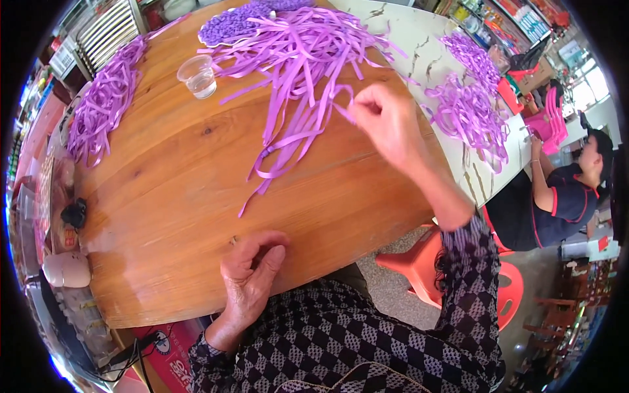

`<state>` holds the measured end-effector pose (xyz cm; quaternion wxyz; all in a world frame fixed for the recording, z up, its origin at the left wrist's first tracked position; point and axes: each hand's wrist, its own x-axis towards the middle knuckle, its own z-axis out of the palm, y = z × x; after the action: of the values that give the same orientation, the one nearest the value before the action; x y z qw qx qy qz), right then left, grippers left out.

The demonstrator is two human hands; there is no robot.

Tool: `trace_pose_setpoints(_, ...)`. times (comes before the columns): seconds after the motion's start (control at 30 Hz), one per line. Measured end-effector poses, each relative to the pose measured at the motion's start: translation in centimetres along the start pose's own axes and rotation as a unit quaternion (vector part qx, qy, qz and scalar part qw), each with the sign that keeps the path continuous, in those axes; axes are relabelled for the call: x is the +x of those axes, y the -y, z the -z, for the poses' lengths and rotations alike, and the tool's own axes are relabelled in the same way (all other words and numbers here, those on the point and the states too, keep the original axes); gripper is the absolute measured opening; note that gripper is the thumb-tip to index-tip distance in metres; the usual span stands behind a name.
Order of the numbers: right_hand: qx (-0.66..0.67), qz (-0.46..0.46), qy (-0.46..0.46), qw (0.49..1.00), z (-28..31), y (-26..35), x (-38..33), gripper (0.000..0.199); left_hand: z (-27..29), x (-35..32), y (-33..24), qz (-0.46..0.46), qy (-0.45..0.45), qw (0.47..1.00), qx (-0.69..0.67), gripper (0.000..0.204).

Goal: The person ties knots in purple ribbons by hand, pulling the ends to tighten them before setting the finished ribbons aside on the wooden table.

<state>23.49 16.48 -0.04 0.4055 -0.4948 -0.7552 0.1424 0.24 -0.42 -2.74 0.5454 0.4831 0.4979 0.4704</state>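
A big heap of purple ribbon strips (308, 39) lies at the far middle of the wooden table, with loose ends trailing toward me. Over the table's right side, my right hand (392, 128) pinches one purple ribbon (343, 105) between thumb and fingers, and a loop of it hangs toward the heap. One trailing strand has a small knot (265, 152). My left hand (252, 272) rests by the near edge, its fingers loosely curved and the thumb apart from the index finger. Nothing shows in it.
A clear plastic cup (198, 78) stands left of the heap, below a purple woven piece (236, 25). More ribbons (108, 98) hang along the left edge. Another bundle (468, 114) lies on the white marbled table (419, 52). A person (563, 190) sits at right, near an orange stool (416, 262).
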Motion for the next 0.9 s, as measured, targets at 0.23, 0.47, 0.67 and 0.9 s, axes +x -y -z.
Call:
trace_pose_setpoints(0.23, -0.015, 0.331, 0.049, 0.942, -2.7, 8.7, -8.4, 0.017, -1.2, 1.2, -2.0, 0.109, -0.032, 0.959, -0.261, 0.027)
trace_pose_setpoints(0.47, 0.058, 0.297, 0.078, 0.950, -5.3, 8.8, -9.9, 0.028, 1.5, 1.7, -1.8, 0.050, -0.053, 0.933, -0.352, 0.017)
trace_pose_setpoints(0.67, 0.056, 0.257, 0.127, 0.956, -6.3, 8.3, -11.0, 0.028, 6.7, 2.7, -3.3, -0.034, -0.042, 0.882, -0.469, 0.016)
trace_pose_setpoints(0.9, 0.063, 0.214, 0.109, 0.969, -5.4, 9.5, -8.1, 0.029, 6.6, 1.3, -5.1, -0.045, -0.121, 0.961, -0.244, 0.013)
